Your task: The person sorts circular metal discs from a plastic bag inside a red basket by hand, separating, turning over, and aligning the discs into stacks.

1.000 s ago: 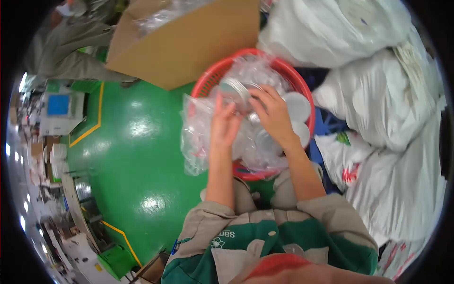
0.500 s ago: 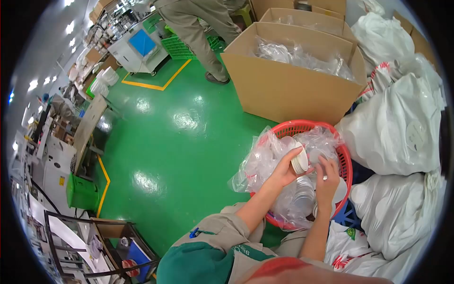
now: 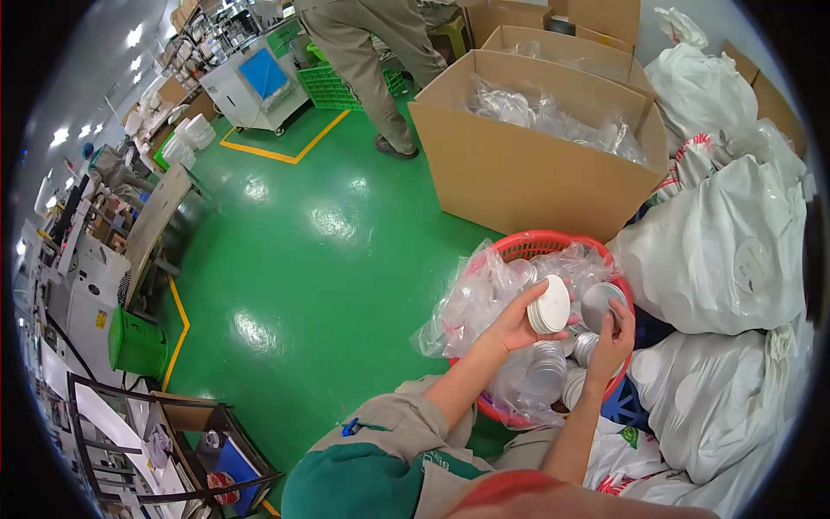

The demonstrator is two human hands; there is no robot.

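My left hand [image 3: 515,325] is closed around a short stack of round white discs [image 3: 550,305], held over the red basket [image 3: 542,236]. Beside it, my right hand [image 3: 615,343] grips a silvery grey disc [image 3: 600,301] at its edge; whether it is a single disc or several, I cannot tell. Beneath both hands, the basket holds crumpled clear plastic bags [image 3: 471,298] and more stacked silvery discs [image 3: 545,374]. Part of the basket's contents is hidden by my hands and forearms.
A large cardboard box [image 3: 527,156] filled with bagged discs stands behind the basket. Stuffed white sacks [image 3: 713,246] crowd the right side. Another person's legs [image 3: 376,69] are near green crates [image 3: 333,86]. Green floor [image 3: 294,259] stretches left toward a bench [image 3: 156,229] and a green bin [image 3: 138,343].
My right hand has shifted right and now holds a silvery disc face up. The white stack in my left hand has turned more toward me. The view has tilted slightly.
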